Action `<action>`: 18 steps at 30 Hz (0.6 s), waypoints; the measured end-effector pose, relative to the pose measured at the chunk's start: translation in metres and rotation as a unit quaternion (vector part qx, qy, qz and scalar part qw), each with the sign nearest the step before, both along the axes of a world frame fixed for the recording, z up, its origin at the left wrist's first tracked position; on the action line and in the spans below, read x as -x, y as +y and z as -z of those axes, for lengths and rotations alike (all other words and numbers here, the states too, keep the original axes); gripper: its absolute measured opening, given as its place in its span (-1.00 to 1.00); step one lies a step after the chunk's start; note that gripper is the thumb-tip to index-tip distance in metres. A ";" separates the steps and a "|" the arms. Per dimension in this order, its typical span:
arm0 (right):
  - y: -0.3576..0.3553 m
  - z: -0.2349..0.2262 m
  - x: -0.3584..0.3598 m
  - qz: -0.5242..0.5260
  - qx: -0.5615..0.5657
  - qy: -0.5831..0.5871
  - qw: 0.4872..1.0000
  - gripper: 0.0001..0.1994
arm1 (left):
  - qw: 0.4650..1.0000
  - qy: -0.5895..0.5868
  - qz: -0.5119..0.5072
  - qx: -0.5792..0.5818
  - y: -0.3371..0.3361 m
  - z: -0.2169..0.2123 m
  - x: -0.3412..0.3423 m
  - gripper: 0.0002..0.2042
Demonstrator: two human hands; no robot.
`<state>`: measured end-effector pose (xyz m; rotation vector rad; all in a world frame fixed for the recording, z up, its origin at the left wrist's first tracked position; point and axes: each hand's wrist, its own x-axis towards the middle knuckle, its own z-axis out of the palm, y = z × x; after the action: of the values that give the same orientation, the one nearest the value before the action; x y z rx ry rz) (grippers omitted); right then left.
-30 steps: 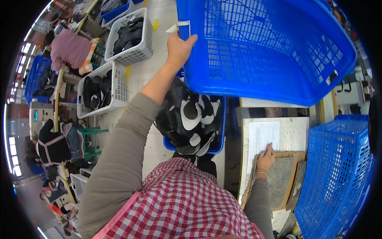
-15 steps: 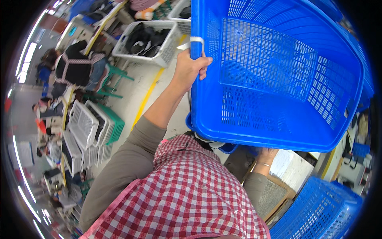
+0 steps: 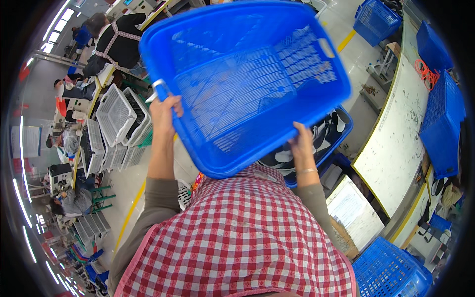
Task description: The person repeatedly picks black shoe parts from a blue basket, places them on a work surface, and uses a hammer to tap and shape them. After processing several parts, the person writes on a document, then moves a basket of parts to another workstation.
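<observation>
A large blue plastic basket (image 3: 232, 89) with slotted walls is held up before me, tilted so its bare inside shows. My left hand (image 3: 165, 111) grips its left rim beside a white tag (image 3: 159, 89), thumb on the inner side. On the near right edge, my right hand (image 3: 302, 141) is closed on the rim, with some fingers hidden beneath. Behind and below the held basket stands another blue basket (image 3: 345, 129), filled with black and white pieces (image 3: 321, 141).
To the right runs a long white worktable (image 3: 391, 143) bearing blue baskets (image 3: 442, 123) and an orange cord (image 3: 426, 74). A blue basket (image 3: 391, 270) stands near right. White crates (image 3: 116, 114) are stacked at left, near a seated person (image 3: 121, 42).
The blue basket has moved left in view and tipped, still in both hands. The view has turned right, showing the worktable and the filled basket underneath.
</observation>
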<state>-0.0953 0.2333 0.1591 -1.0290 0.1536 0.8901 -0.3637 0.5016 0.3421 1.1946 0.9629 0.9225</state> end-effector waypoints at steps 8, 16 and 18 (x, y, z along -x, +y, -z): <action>0.110 0.062 0.076 -0.190 0.000 0.029 0.981 -0.64 | 0.979 0.019 -0.183 0.083 0.009 0.075 0.175 -0.81; 0.197 0.115 0.081 -0.385 0.143 0.043 0.911 -0.47 | 0.915 0.064 -0.314 0.244 0.055 0.152 0.217 -0.88; 0.199 0.139 0.067 -0.443 0.116 0.020 0.889 -0.48 | 0.904 0.088 -0.322 0.267 0.086 0.178 0.213 -0.85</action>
<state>-0.1623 0.4318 0.0199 -1.3239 -0.2090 1.7537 -0.5770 0.5879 0.1644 0.4855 1.6883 0.9675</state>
